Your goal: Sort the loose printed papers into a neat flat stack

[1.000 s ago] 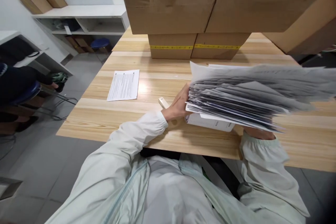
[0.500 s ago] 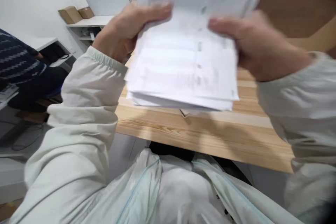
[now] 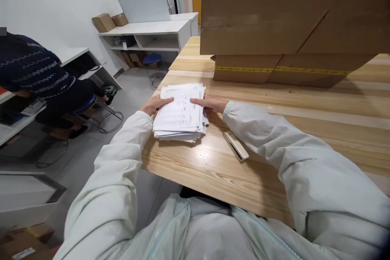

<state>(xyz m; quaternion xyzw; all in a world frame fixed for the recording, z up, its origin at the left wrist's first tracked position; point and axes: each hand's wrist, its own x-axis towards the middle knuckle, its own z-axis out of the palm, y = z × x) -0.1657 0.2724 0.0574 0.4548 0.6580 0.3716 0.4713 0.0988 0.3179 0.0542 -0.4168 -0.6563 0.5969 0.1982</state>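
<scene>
A thick stack of printed white papers (image 3: 180, 111) lies on the wooden table (image 3: 274, 130) near its left edge. My left hand (image 3: 155, 104) grips the stack's left side with the thumb on top. My right hand (image 3: 210, 103) holds the right side, fingers laid over the top sheet. A cream stapler (image 3: 236, 145) lies on the table just right of the stack, under my right forearm.
Large cardboard boxes (image 3: 283, 20) stand stacked at the back of the table. To the left, a person in a dark striped sweater (image 3: 30, 69) sits on a stool. White shelving (image 3: 149, 36) with small boxes lines the far wall.
The paper stack was lifted from the table's right side, swung up close to my face, and now rests at the left edge, held by both hands.
</scene>
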